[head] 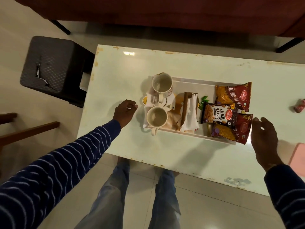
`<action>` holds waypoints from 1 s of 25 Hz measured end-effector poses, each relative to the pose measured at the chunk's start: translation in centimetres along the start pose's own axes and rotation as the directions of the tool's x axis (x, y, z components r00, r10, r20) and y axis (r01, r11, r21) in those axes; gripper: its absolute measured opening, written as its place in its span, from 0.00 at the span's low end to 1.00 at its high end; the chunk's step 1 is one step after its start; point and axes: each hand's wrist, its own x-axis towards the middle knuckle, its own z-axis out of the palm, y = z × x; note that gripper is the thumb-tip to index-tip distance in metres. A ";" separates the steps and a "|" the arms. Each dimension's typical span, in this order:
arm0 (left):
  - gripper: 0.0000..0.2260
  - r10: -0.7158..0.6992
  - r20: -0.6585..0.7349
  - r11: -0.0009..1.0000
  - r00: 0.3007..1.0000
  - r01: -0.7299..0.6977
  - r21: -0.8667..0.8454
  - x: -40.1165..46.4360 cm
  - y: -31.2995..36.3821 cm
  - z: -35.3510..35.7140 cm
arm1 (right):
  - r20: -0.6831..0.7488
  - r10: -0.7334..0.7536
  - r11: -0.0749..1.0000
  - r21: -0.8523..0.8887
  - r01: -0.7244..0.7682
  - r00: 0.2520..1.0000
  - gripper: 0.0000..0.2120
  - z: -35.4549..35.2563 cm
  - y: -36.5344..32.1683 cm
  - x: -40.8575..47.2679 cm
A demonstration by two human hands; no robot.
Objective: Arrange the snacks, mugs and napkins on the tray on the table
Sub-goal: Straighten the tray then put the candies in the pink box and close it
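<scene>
A white tray point(194, 82) lies on the pale table point(173, 151). At its left end stand two empty mugs, one far point(162, 84) and one near point(156, 117). In the middle a wooden holder point(185, 108) carries white napkins point(191, 119). At the right end lie a salted peanuts pack point(216, 114) and two red sev packs, far point(234, 95) and near point(231, 129). My left hand point(124, 111) hovers just left of the tray with loosely curled fingers, holding nothing. My right hand point(264, 138) hovers beside the tray's right end with relaxed fingers, empty.
A dark stool point(49, 66) stands left of the table. A red sofa point(165, 10) runs along the far side. A small pink wrapper point(299, 108) lies at the table's right edge, and a pink object point(297, 156) pokes in lower right. My legs stand at the near edge.
</scene>
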 end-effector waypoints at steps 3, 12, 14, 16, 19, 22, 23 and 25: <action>0.04 -0.009 -0.078 1.000 0.997 0.009 0.008 -1.5 -1.3 -4.6 | -0.107 -0.152 0.987 -0.062 0.146 0.982 0.24 -0.4 -0.3 -2.6; 0.03 0.010 -0.118 0.995 0.993 0.002 0.102 -5.1 -6.4 -11.4 | -0.176 -0.516 0.848 0.028 0.529 0.838 0.15 13.1 -5.0 -17.0; 0.03 0.030 -0.062 0.990 0.998 -0.021 0.138 -5.3 -8.3 -11.8 | -0.060 -0.519 0.847 0.099 0.523 0.853 0.18 16.9 -5.7 -20.5; 0.05 0.033 -0.050 0.991 0.998 -0.026 0.132 -5.5 -10.0 -12.2 | 0.077 -0.502 0.861 0.141 0.489 0.861 0.20 20.1 -6.2 -23.2; 0.12 0.010 -0.047 0.996 0.999 -0.006 0.090 -5.8 -12.3 -13.0 | 0.283 -0.500 0.865 0.119 0.487 0.818 0.19 24.4 -7.0 -25.7; 0.15 -0.027 -0.033 0.996 0.999 0.030 0.083 -6.0 -13.8 -13.3 | 0.460 -0.477 0.855 0.044 0.517 0.749 0.18 28.2 -7.5 -26.6; 0.15 -0.032 -0.024 0.995 0.999 0.034 0.089 -5.9 -14.4 -13.5 | 0.511 -0.462 0.851 0.026 0.524 0.725 0.18 29.6 -7.5 -26.9; 0.19 0.001 0.015 0.990 1.000 -0.003 0.142 -5.9 -15.3 -13.6 | 0.593 -0.423 0.851 0.002 0.524 0.685 0.18 32.1 -7.4 -27.4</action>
